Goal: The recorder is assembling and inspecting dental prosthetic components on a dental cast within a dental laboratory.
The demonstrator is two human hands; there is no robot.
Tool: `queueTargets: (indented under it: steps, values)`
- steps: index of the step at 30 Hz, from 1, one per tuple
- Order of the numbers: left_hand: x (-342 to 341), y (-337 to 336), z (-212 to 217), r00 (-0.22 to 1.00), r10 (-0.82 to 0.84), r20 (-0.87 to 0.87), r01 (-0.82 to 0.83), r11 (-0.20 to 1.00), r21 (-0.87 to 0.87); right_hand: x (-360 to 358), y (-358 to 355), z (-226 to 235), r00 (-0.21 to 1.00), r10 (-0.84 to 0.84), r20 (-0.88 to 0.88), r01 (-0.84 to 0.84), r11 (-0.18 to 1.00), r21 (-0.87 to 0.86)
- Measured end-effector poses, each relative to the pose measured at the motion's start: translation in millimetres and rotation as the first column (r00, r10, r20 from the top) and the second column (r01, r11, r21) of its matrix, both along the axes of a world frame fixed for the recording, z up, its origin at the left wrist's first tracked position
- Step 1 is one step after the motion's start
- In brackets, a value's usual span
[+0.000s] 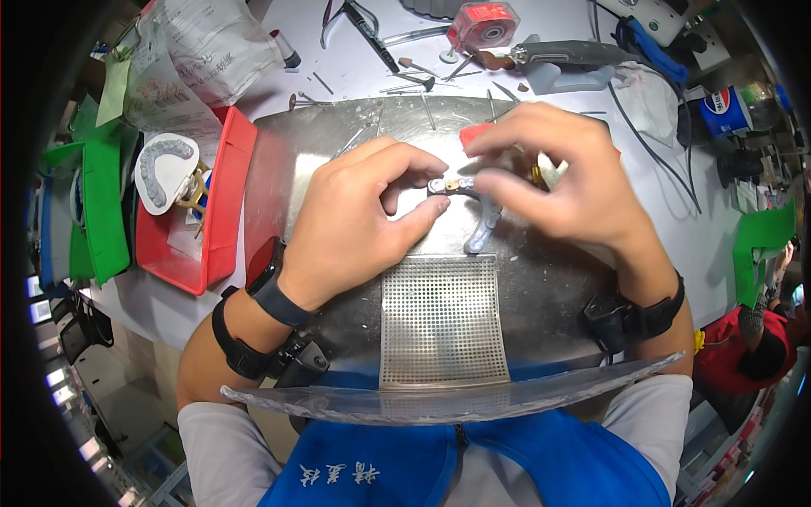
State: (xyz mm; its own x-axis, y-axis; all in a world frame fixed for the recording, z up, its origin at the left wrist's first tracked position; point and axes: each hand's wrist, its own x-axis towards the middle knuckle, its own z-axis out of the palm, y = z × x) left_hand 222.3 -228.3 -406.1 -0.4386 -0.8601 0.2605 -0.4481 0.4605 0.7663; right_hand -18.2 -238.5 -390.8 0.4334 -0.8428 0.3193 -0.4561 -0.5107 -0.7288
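Both hands — left hand (pixel 351 224), right hand (pixel 562 182) — fingers pinched on small metal articulator (pixel 473 198); adjusting step — next likely needs steady, fine grip.

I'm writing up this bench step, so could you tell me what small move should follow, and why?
Probably steady the small metal piece and seat its brass bit: both the left hand and right hand pinch it above the metal tray.

I see red tray (pixel 226 215), white cast (pixel 165 169), green sheets (pixel 101 203), silver plate (pixel 338 144), grid-dotted mesh (pixel 439 321), blue apron (pixel 473 469), black wristbands (pixel 274 296), grey-gold part (pixel 460 186).
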Motion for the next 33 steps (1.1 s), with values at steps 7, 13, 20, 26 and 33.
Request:
queueTargets:
  steps: [7, 13, 20, 26, 33]
  values:
    - [-5.9, 1.4, -1.1, 1.0, -0.002, -0.025, 0.002, 1.0, -0.005, -51.3, -17.4, 14.2, 0.965, -0.218, -0.144, 0.226, 0.973, 0.04]
    - [-9.9, 1.6, 0.2, 1.0, 0.021, 0.011, -0.021, 1.0, 0.006, -38.1, -8.3, 27.8, 0.879, -0.097, -0.468, 0.241, 0.935, 0.259]
    - [-2.6, 2.6, 3.0, 0.998, -0.013, 0.064, 0.012, 1.0, 0.009, -32.6, -9.1, 13.6, 0.846, -0.11, -0.521, 0.244, 0.95, 0.194]
    - [5.6, 3.8, 9.0, 0.999, 0.005, 0.044, -0.007, 0.999, 0.046, -35.2, -10.5, 13.9, 0.976, -0.192, -0.104, 0.217, 0.79, 0.574]
    - [27.3, -3.2, 15.4, 0.802, 0.141, -0.58, -0.122, 0.99, 0.072, -42.0, -13.4, 9.1, 0.823, -0.134, 0.552, -0.151, 0.885, 0.44]
